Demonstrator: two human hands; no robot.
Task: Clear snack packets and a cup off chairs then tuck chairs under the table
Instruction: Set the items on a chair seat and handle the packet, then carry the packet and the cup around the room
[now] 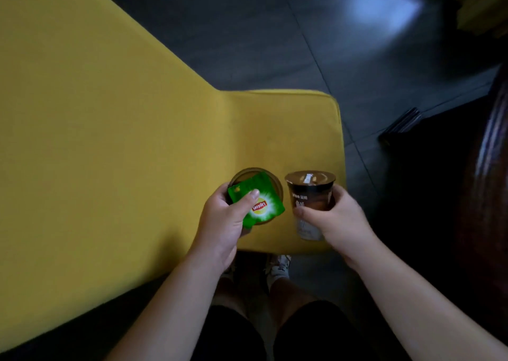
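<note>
Left hand [220, 223] pinching green packet [257, 199] over glass cup [270, 180]; right hand [334, 220] wrapped around sealed cup [312, 195]. Risk: loose thumb pinch, packet drops onto yellow chair [288, 129].

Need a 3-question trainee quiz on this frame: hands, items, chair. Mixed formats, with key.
1. True or false: the left hand pins a green Lipton packet over a round container.
2. What does the right hand grip? A) dark sealed cup B) spoon C) phone
3. Fill in: both items are over the ___ chair seat.

Key: 1 true; 2 A, the dark sealed cup; 3 yellow.
</note>
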